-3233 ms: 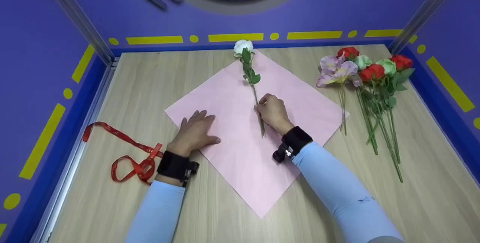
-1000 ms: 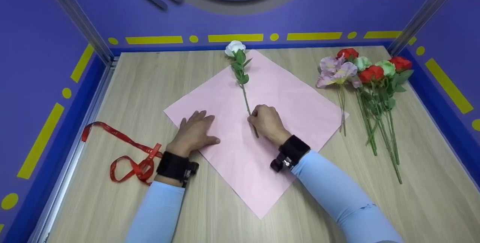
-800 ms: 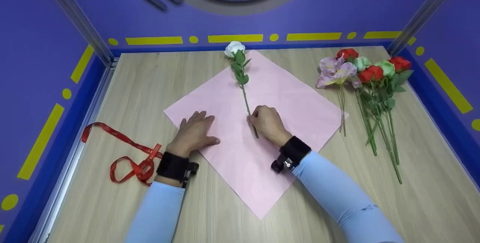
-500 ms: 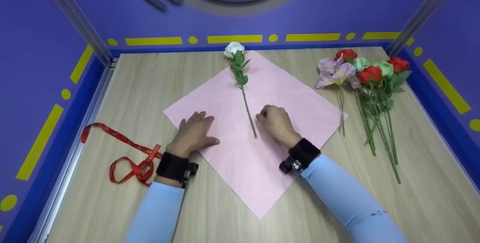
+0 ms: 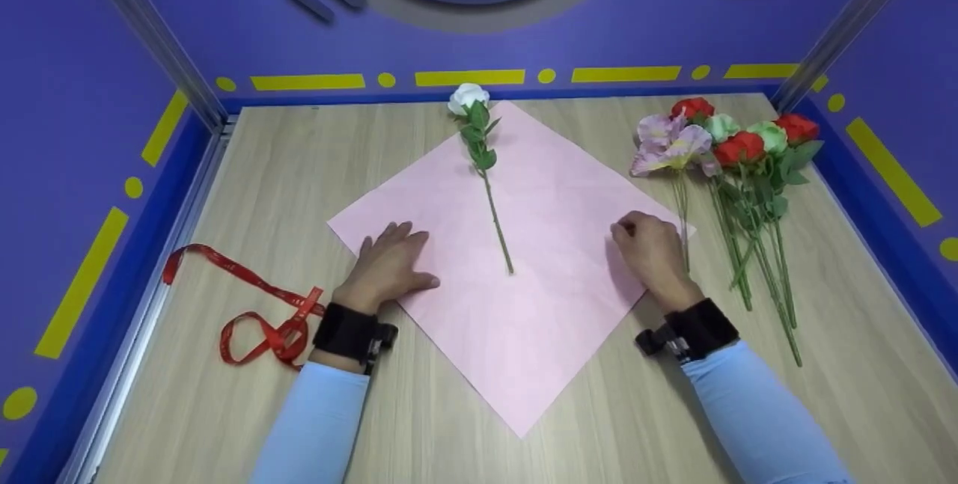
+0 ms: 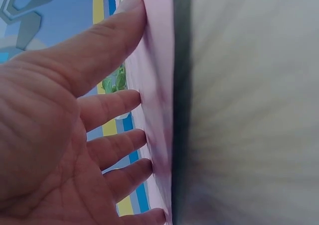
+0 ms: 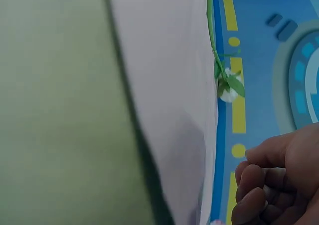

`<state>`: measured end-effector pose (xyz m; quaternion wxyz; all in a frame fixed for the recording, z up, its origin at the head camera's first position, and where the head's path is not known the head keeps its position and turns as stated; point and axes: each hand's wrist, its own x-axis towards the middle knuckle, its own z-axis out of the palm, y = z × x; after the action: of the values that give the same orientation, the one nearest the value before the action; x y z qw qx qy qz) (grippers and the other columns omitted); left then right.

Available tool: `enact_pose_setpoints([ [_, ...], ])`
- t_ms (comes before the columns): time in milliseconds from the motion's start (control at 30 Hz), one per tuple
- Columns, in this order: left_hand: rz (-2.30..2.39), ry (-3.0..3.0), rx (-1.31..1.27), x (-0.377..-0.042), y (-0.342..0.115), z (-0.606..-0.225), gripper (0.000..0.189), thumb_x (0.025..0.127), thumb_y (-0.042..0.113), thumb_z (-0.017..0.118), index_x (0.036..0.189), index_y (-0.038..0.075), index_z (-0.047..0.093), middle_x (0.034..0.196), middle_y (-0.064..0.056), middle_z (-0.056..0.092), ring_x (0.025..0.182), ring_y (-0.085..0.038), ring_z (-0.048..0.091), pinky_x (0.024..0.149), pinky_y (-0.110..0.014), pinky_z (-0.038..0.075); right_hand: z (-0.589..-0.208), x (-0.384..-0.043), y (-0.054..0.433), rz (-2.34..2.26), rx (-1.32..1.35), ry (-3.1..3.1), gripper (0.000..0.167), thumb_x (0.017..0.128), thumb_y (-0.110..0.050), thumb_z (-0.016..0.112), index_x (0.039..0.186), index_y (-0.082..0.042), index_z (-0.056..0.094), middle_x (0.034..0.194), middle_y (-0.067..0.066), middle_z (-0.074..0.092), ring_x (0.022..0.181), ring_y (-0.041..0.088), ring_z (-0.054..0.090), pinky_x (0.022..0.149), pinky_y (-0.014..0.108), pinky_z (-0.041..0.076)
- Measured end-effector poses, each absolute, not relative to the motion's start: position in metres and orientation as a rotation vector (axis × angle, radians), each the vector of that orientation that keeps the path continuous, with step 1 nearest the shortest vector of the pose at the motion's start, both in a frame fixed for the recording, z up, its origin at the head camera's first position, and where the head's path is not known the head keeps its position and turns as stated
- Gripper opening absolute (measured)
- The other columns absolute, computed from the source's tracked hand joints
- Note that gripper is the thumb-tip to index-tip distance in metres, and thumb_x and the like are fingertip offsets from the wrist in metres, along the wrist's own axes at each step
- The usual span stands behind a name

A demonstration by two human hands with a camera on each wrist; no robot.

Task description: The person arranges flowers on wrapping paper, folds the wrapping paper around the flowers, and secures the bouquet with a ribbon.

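Note:
A white rose [image 5: 469, 98] with a leafy green stem lies on a square sheet of pink paper [image 5: 554, 319], its bloom beyond the upper left edge. My left hand [image 5: 385, 265] rests on the paper's left part, fingers spread; in the left wrist view that hand's [image 6: 65, 125] fingertips touch the sheet. Over the paper's right part is my right hand [image 5: 650, 250], its fingers curled with nothing held. Seen from the right wrist, this hand [image 7: 289, 175] has its fingertips bent in, apart from the paper. Nearest to it are the pink-purple flowers [image 5: 673, 144].
Red roses [image 5: 741, 147] and pale green roses [image 5: 771, 135] lie at the right of the wooden table [image 5: 299, 155], stems pointing toward me. A red ribbon [image 5: 277, 334] lies loosely looped at the left. Blue panels [image 5: 449, 43] enclose the back and sides.
The right hand has shifted the white rose slightly left, let go of its stem, and moved right across the paper. The left hand has stayed in place.

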<state>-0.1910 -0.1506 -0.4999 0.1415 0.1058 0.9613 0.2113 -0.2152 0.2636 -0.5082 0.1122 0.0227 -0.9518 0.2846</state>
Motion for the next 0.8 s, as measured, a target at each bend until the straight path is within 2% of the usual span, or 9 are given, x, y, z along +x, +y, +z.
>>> enact_pose_setpoints([
  [167,0.609,2.767,0.296,-0.191,-0.15,-0.498,0.085,0.091,0.039,0.082,0.161,0.008,0.044,0.171,-0.022,0.03,0.162,-0.043,0.017,0.126,-0.071,0.01,-0.504,-0.204,0.309,0.799,-0.041,-2.763,0.024,0.101,-0.016,0.064,0.1,0.003,0.077,0.089,0.022,0.076,0.083,0.044,0.072,0.075,0.057,0.053],
  [400,0.603,2.774,0.3,-0.19,-0.151,-0.498,0.085,0.091,0.04,0.082,0.161,0.008,0.044,0.172,-0.021,0.029,0.162,-0.043,0.017,0.126,-0.072,0.01,-0.5,-0.188,0.36,0.761,-0.231,-2.769,0.034,0.105,-0.02,0.054,0.108,0.007,0.076,0.096,0.028,0.075,0.084,0.046,0.071,0.073,0.058,0.052],
  [700,0.61,2.803,0.302,-0.194,-0.152,-0.499,0.082,0.094,0.04,0.079,0.162,0.009,0.043,0.172,-0.022,0.028,0.162,-0.042,0.017,0.125,-0.074,0.01,-0.502,-0.176,0.403,0.622,-0.397,-2.75,0.033,0.103,-0.01,0.052,0.111,0.015,0.071,0.096,0.038,0.069,0.083,0.058,0.067,0.074,0.068,0.051],
  [800,0.621,2.8,0.309,-0.196,-0.152,-0.499,0.086,0.094,0.041,0.079,0.163,0.009,0.04,0.173,-0.022,0.025,0.163,-0.043,0.015,0.125,-0.073,0.009,-0.504,-0.172,0.41,0.624,-0.459,-2.77,0.032,0.101,-0.009,0.05,0.107,0.019,0.064,0.094,0.041,0.063,0.085,0.061,0.062,0.068,0.067,0.048],
])
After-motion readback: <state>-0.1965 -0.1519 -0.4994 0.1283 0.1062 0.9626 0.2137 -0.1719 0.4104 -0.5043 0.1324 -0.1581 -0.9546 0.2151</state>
